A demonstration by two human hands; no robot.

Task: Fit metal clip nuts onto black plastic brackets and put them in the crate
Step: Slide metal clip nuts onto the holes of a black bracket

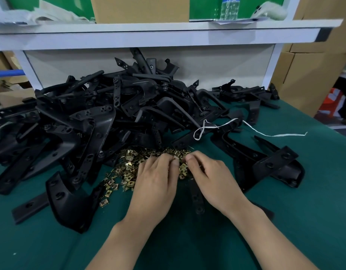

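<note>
The bench (296,227) is covered with a dark green, matte cloth-like surface. A big loose heap of black plastic brackets (109,114) lies across its far half: moulded L-shaped and curved pieces with a dull sheen, flat flanges and round holes, tangled at all angles. One curved bracket (67,201) lies apart at the near left, and another broad bracket (275,166) lies to the right.

In front of the heap is a scatter of metal clip nuts (127,170), small, square, folded, brass-coloured and shiny, thick in the middle and thinning toward the near left.

The left grip (156,178) rests palm down on the right part of that scatter, fingers bent down into the nuts and thumb tip pointing toward the other hand. The right grip (209,176) is just beside it, palm down, fingers curled, thumb close to the forefinger. The two thumbs almost meet over the nuts. Fingertips are hidden, so I cannot tell whether either grip is pinching a nut or only touching the pile.

A narrow flat bracket strip (197,199) with holes lies on the bench between the two wrists, partly under the right grip.

A thin white string (217,126) loops over the brackets on the right. Above, a white shelf (148,36) carries a cardboard box (139,8) and a clear water bottle (228,8).
</note>
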